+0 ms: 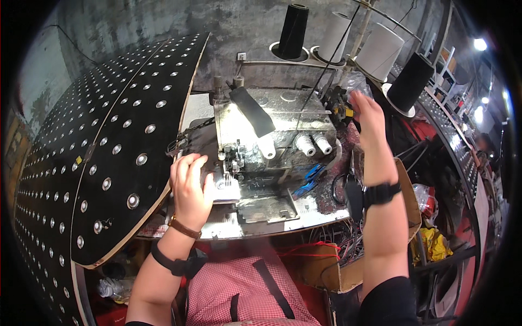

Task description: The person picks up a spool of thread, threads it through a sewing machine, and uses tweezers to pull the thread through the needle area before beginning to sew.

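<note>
An overlock sewing machine stands in front of me, its lamp shining on the needle area. My left hand is just left of the presser foot, over the machine's bed, fingers bent and thumb apart, with nothing visible in it. At the machine's right end my right hand reaches to the dark handwheel, fingers curled at its edge; part of the grip is hidden. A black fabric strip lies across the machine top. Blue-handled snips rest on the right of the bed.
Black and white thread cones stand on a rack behind. A black board with metal studs rises at left. Below the table's front edge are a cardboard box with tangled threads and a yellow bag. Red checked cloth covers my lap.
</note>
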The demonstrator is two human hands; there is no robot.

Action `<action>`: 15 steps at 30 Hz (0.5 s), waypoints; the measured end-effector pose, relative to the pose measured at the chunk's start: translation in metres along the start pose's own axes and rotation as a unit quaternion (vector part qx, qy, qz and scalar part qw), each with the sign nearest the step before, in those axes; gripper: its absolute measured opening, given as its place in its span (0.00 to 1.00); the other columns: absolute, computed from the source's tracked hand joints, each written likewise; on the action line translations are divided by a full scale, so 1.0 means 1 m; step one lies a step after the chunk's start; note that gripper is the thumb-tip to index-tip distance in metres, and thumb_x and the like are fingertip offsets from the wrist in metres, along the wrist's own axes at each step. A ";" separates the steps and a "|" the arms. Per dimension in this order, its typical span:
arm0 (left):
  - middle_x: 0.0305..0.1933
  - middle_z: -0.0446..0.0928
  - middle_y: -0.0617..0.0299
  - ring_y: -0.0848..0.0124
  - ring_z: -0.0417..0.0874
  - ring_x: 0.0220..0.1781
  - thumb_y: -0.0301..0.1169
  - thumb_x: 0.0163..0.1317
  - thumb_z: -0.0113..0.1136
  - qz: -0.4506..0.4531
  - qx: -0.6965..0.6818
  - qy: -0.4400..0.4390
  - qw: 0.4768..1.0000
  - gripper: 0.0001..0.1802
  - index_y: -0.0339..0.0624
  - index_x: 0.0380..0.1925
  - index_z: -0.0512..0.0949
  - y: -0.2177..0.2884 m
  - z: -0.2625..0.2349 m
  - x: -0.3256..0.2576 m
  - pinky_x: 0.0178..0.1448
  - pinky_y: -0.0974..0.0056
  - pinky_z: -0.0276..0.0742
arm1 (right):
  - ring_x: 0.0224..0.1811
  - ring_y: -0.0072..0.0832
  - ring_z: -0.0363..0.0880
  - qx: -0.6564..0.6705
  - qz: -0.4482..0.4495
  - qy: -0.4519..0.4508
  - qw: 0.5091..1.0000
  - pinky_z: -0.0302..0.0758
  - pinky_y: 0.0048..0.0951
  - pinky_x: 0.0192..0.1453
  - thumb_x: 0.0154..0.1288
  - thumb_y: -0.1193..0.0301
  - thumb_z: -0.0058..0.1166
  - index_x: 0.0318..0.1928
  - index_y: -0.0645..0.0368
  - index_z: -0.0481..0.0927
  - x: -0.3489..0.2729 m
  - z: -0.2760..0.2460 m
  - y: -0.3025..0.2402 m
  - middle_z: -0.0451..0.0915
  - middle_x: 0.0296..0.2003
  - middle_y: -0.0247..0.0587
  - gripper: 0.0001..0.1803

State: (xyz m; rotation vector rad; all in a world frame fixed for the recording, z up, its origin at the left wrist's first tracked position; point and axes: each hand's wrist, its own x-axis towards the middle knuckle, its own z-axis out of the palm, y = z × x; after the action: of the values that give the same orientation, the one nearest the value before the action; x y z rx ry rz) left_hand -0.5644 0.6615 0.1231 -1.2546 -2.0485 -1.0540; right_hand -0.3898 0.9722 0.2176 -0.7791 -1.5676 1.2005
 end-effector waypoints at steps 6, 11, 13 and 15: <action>0.43 0.71 0.53 0.55 0.68 0.50 0.22 0.47 0.56 0.010 -0.014 -0.013 1.000 0.16 0.37 0.39 0.73 -0.001 0.003 0.004 0.57 0.54 0.62 | 0.35 0.25 0.77 -0.278 -0.037 -0.129 0.951 0.70 0.26 0.42 0.49 0.54 0.62 0.31 0.61 0.84 0.080 0.021 -0.022 0.82 0.29 0.37 0.21; 0.40 0.72 0.53 0.56 0.70 0.47 0.22 0.48 0.55 0.020 -0.013 -0.017 1.000 0.14 0.35 0.38 0.75 -0.004 0.004 0.009 0.55 0.56 0.64 | 0.28 0.37 0.80 -0.330 -0.369 0.220 0.841 0.73 0.34 0.38 0.59 0.59 0.50 0.30 0.63 0.80 0.081 0.023 -0.025 0.80 0.26 0.48 0.18; 0.40 0.72 0.54 0.56 0.70 0.46 0.22 0.49 0.56 0.016 -0.008 -0.025 1.000 0.13 0.35 0.38 0.75 -0.005 0.003 0.008 0.54 0.56 0.65 | 0.19 0.34 0.79 -0.080 -0.286 0.312 0.902 0.75 0.29 0.32 0.62 0.64 0.45 0.35 0.66 0.77 0.069 0.005 -0.021 0.80 0.24 0.47 0.16; 0.40 0.72 0.54 0.56 0.70 0.46 0.22 0.49 0.56 0.010 -0.015 -0.031 0.999 0.13 0.35 0.38 0.76 -0.006 0.006 0.007 0.54 0.56 0.65 | 0.16 0.32 0.77 0.051 -0.172 0.370 0.911 0.75 0.24 0.20 0.64 0.72 0.41 0.40 0.70 0.73 0.049 -0.030 -0.011 0.79 0.26 0.47 0.13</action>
State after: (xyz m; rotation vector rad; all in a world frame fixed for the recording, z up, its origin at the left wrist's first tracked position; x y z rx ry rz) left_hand -0.5730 0.6682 0.1233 -1.3360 -2.0688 -1.0512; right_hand -0.3760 1.0226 0.2446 -0.7301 -0.9429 0.6052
